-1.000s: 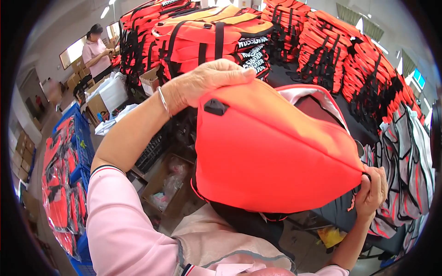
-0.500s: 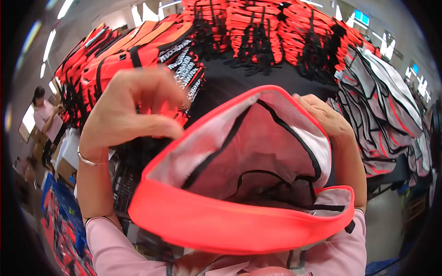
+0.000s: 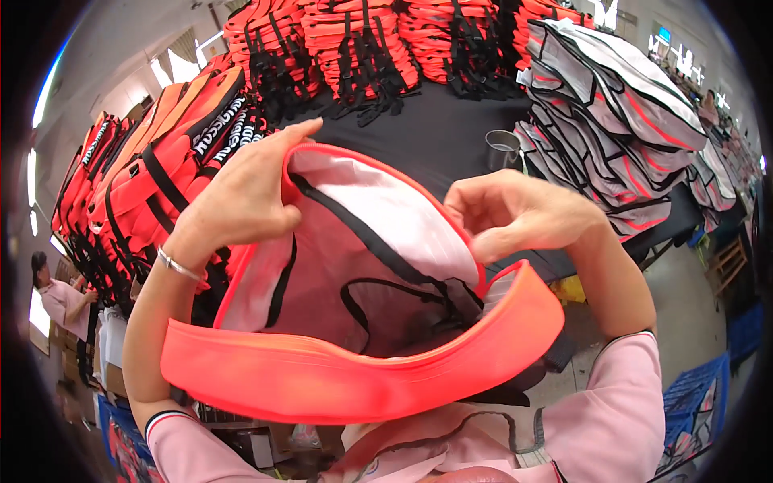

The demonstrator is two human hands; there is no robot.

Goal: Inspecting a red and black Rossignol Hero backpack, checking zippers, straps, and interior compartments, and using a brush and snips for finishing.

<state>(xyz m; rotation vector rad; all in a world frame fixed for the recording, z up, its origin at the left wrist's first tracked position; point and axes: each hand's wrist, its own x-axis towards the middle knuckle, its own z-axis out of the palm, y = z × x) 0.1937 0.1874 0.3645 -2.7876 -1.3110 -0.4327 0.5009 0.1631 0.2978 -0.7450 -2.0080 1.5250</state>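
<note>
A bright red-orange bag (image 3: 362, 386) with a pale grey lining (image 3: 394, 217) gapes wide in front of my chest. Black binding runs along its inner seams, and a zipper edge follows the rim. My left hand (image 3: 250, 189) grips the upper left of the rim, thumb inside and fingers outside. At the right side of the rim, my right hand (image 3: 527, 213) is closed, its curled fingers and thumb at the edge. The front panel hangs toward me, below both hands. Dark straps partly show deep inside; the bag's underside is hidden.
Stacks of red bags with black straps (image 3: 354, 56) line the far side of a dark table (image 3: 386, 137). More red bags (image 3: 153, 177) stand at left, grey-lined pieces (image 3: 620, 121) at right. A metal cup (image 3: 503, 149) sits beside them. Another person (image 3: 64, 306) stands far left.
My left hand, raised off the bag before, has come onto its rim. My right hand has come round to the edge with fingers curled. The bag has shifted left, and the view has turned.
</note>
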